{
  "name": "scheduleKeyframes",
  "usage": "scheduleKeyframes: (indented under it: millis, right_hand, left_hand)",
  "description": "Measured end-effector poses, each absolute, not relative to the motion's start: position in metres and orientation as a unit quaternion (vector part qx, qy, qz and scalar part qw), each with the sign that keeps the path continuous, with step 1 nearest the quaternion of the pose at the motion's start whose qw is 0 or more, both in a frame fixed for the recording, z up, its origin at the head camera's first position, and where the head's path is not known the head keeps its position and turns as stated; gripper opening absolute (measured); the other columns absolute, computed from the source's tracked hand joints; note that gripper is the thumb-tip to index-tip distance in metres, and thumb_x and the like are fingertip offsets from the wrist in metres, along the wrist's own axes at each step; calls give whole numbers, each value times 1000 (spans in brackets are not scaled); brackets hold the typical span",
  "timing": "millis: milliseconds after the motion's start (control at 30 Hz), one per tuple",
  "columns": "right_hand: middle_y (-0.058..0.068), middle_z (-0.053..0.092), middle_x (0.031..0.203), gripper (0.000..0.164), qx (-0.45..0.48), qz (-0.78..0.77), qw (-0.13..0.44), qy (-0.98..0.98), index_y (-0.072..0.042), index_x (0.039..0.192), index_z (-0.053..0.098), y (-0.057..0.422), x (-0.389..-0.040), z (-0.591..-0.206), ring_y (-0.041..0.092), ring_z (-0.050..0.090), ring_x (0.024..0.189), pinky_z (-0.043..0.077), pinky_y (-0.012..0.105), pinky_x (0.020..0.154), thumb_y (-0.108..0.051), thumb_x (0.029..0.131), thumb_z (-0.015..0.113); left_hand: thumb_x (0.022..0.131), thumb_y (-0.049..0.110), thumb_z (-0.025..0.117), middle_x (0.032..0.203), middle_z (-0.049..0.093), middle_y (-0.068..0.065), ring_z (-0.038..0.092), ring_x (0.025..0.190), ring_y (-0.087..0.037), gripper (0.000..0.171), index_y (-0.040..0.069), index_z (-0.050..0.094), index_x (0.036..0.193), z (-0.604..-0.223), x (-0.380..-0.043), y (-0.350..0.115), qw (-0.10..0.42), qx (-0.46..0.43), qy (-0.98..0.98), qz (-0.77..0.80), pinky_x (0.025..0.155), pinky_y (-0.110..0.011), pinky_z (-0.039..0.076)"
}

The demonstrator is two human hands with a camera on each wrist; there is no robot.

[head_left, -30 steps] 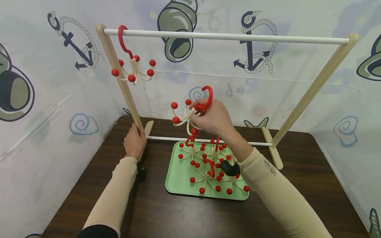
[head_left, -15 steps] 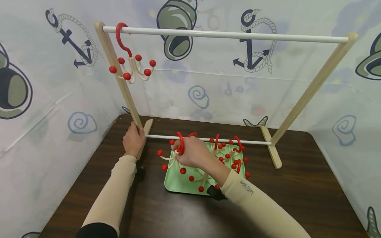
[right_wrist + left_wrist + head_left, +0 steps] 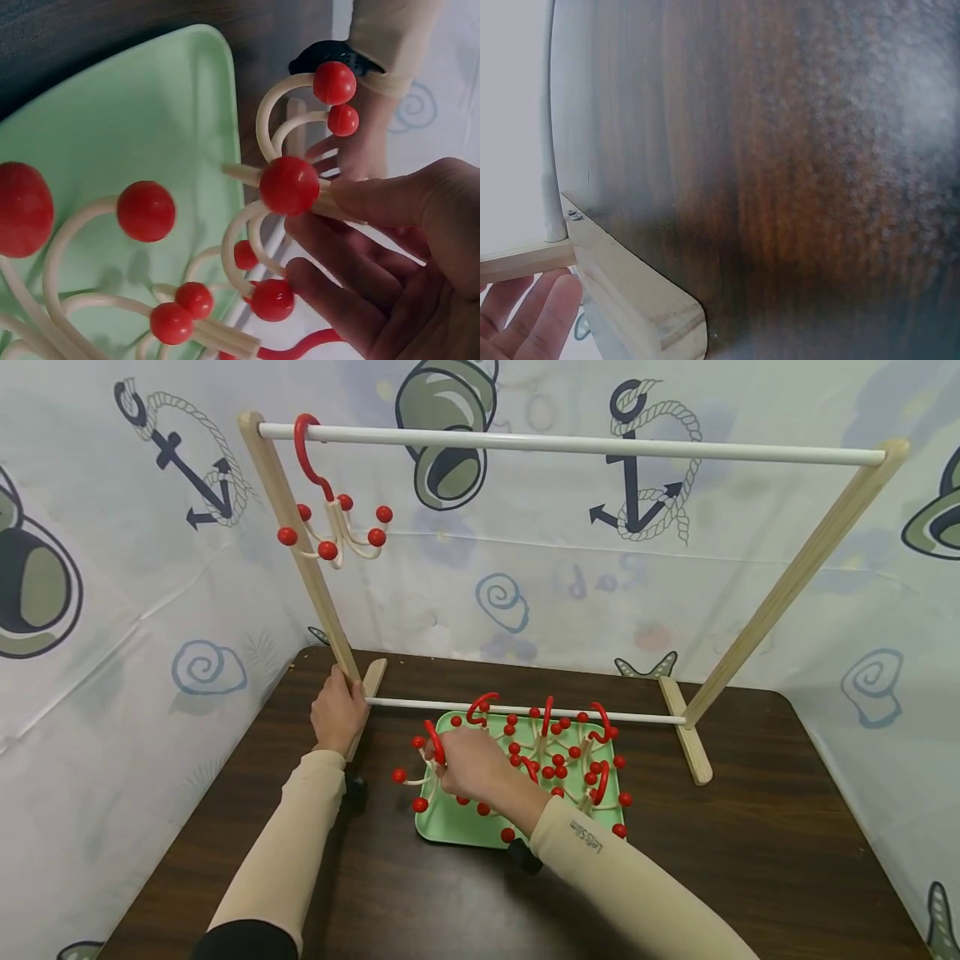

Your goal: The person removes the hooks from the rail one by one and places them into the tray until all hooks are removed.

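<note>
My right hand pinches a hanger-like piece with a red hook, cream curved arms and red balls. It is low over the left edge of the green tray. In the right wrist view, thumb and fingers close on the piece's cream stem, behind a red ball. My left hand grips the foot of the frame's left wooden post; in the left wrist view its fingers lie behind the wood. A matching piece hangs by its hook at the left end of the white top rod.
Several more hooked pieces crowd the tray. A white lower rod spans the frame just behind it. The right post rises from a wooden foot on the dark wooden table. A printed cloth hangs behind.
My right hand has carried the pinched piece down and to the left, from in front of the cloth to the tray's left edge. The left hand has stayed on the post.
</note>
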State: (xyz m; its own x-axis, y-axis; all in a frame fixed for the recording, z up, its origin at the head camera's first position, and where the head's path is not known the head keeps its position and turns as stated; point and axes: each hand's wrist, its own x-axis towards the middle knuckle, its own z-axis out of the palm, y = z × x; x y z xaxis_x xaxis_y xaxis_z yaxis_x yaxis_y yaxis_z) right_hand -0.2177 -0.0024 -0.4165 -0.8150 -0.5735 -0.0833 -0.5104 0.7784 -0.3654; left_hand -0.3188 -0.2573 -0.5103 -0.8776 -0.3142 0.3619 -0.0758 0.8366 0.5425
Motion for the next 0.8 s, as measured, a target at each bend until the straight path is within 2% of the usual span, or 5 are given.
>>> scheduleKeyframes:
  millis: [233,367,533,667,800]
  right_hand:
    - [-9,60,72,17,-285,-141,101,943,-19,102,73,-4,-220,-423,11,53,59,52,40,73,-15,86,69]
    - [-7,56,64,9,-275,-142,93,946,-18,82,71,-4,-222,-425,11,52,58,49,30,59,-9,80,69]
    - [-5,49,58,19,-264,-135,79,952,-16,65,58,1,-226,-432,10,46,52,39,24,47,-4,78,66]
    - [-3,48,57,18,-263,-127,64,954,-13,68,55,5,-230,-438,11,42,50,37,25,45,-5,81,64]
    - [-3,53,62,11,-265,-133,59,953,-13,76,60,7,-233,-442,11,47,52,39,25,46,-6,84,64]
  left_hand:
    - [100,21,48,97,59,-24,61,90,-49,27,-1,49,115,-511,-318,-257,224,108,-931,-267,75,-64,44]
    - [100,22,49,96,59,-23,61,88,-50,27,-1,49,114,-510,-319,-257,232,105,-929,-269,74,-64,44]
    - [100,23,49,96,59,-22,61,88,-49,27,-1,49,114,-510,-320,-258,229,106,-930,-269,75,-63,45]
    - [100,23,48,98,60,-23,61,89,-49,28,-1,49,116,-509,-320,-257,228,107,-930,-268,77,-63,45]
    - [101,23,47,100,60,-25,61,92,-50,30,-1,49,118,-509,-319,-256,225,107,-931,-266,78,-64,44]
